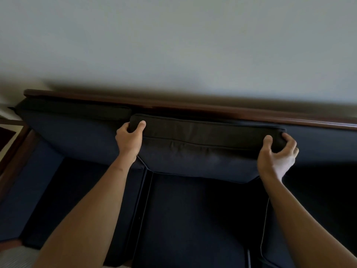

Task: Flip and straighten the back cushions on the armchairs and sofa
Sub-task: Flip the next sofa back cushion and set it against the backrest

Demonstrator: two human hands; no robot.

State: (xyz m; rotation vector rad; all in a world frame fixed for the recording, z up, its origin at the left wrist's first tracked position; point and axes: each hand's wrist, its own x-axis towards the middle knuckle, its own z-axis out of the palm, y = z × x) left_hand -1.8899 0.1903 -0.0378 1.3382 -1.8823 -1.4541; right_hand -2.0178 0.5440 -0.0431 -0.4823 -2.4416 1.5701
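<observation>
Pale grey wall (pixel 173 35), wood-framed surface at far left (pixel 6 136)

We can read no text, label, brand, number or sign anywhere in the frame.
</observation>
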